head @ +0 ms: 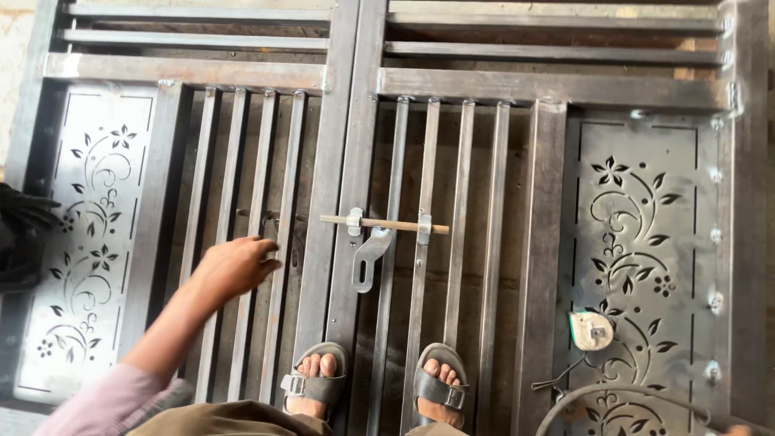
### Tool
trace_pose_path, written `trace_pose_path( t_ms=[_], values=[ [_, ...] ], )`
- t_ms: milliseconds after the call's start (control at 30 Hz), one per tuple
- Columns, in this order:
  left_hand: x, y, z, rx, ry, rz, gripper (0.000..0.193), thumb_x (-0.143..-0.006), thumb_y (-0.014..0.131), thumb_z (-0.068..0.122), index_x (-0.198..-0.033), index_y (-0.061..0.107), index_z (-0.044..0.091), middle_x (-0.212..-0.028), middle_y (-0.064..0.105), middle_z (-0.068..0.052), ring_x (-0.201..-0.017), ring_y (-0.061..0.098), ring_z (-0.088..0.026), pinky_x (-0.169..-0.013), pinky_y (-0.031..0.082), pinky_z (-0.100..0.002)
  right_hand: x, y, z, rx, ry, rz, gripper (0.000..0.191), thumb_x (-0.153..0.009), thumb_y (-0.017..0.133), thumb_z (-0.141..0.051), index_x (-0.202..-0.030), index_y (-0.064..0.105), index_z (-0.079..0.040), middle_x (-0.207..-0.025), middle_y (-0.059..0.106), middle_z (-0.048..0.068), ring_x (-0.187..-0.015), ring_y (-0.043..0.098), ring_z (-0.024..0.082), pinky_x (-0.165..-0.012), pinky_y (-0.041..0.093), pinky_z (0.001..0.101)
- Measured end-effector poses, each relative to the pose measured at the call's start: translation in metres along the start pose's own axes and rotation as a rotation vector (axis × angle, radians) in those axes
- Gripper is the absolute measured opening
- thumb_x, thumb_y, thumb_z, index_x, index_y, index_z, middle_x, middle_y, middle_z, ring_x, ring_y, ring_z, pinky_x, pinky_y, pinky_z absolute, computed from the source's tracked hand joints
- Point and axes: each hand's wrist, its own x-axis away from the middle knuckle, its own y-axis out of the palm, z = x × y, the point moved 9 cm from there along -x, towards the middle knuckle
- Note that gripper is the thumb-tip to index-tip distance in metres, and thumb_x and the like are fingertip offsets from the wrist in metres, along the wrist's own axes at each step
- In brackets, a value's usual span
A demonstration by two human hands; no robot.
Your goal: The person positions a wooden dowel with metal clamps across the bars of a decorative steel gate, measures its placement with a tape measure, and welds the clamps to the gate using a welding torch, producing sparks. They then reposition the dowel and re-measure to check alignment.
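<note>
A steel double gate (pixel 355 129) lies flat under me, with thin vertical bars and two cut-out flower panels. My left hand (pixel 238 265) reaches over the left leaf; its fingers curl on a thin bar next to a small dark fitting (pixel 270 222). I cannot tell whether the fingers pinch anything. A slide bolt (pixel 386 224) with a hanging hasp (pixel 367 258) crosses the middle seam to the right of the hand. My sandalled feet (pixel 316 379) stand on the bars. My right hand is out of view.
A small round greenish tool (pixel 591 330) with a cable (pixel 622 397) rests on the right flower panel (pixel 638 242). The left flower panel (pixel 89 234) lies beside a dark object (pixel 20 242) at the left edge.
</note>
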Motion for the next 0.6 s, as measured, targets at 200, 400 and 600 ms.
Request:
trace_pose_path(
  t_ms=[200,400,600],
  values=[
    [-0.025,0.015,0.018,0.084,0.233,0.320,0.052,-0.085,0.075,0.032,-0.131,0.063,0.010,-0.123,0.066,-0.010,-0.115,0.062,-0.031,-0.096,0.049,-0.044,0.131,0.013,-0.092,-0.377,-0.222,-0.604,0.030,-0.095,0.078,-0.026,-0.112,0.075,-0.001,-0.096,0.074,0.010,-0.087,0.066,0.019,-0.080,0.053,0.0351],
    [-0.058,0.004,0.025,0.209,0.419,0.539,0.073,-0.075,0.082,0.030,-0.138,0.056,0.004,-0.134,0.061,-0.013,-0.122,0.057,-0.033,-0.101,0.044,-0.045,0.342,0.039,-0.215,-0.365,-0.131,-1.547,0.038,-0.086,0.076,-0.028,-0.115,0.076,-0.004,-0.092,0.080,0.008,-0.082,0.074,0.016,-0.071,0.058,0.0314],
    [-0.087,0.004,0.018,0.149,0.435,0.469,0.074,-0.075,0.085,0.037,-0.138,0.056,0.011,-0.124,0.060,-0.011,-0.120,0.055,-0.031,-0.099,0.043,-0.045,0.496,0.054,-0.316,-0.352,-0.010,-1.894,0.050,-0.088,0.072,-0.031,-0.132,0.065,-0.008,-0.116,0.075,0.007,-0.103,0.071,0.014,-0.080,0.059,0.0301]
  ],
)
